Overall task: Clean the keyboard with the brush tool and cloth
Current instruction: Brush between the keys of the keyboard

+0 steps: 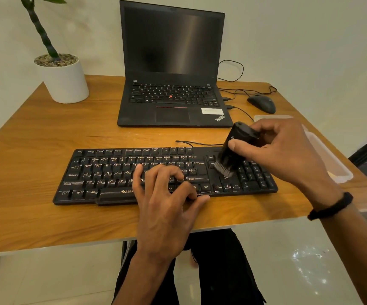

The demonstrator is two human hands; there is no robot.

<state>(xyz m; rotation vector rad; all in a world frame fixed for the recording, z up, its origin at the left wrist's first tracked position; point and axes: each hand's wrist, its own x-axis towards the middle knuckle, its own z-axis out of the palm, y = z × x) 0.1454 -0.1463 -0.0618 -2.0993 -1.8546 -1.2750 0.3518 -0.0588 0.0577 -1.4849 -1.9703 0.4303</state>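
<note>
A black wired keyboard point(103, 172) lies across the front of the wooden desk point(35, 137). My right hand point(283, 155) grips a black brush tool point(236, 146), tilted, with its pale-tipped bristles touching the keys between the Enter key and the number pad. My left hand point(167, 203) rests on the keyboard's lower middle, fingers spread over the keys near the space bar, holding nothing. No cloth can be seen.
An open black laptop point(171, 69) with a dark screen stands behind the keyboard. A black mouse point(261, 103) and cables lie at the back right. A white pot with a plant point(62, 78) stands back left. A clear plastic box point(332, 164) sits at the desk's right edge.
</note>
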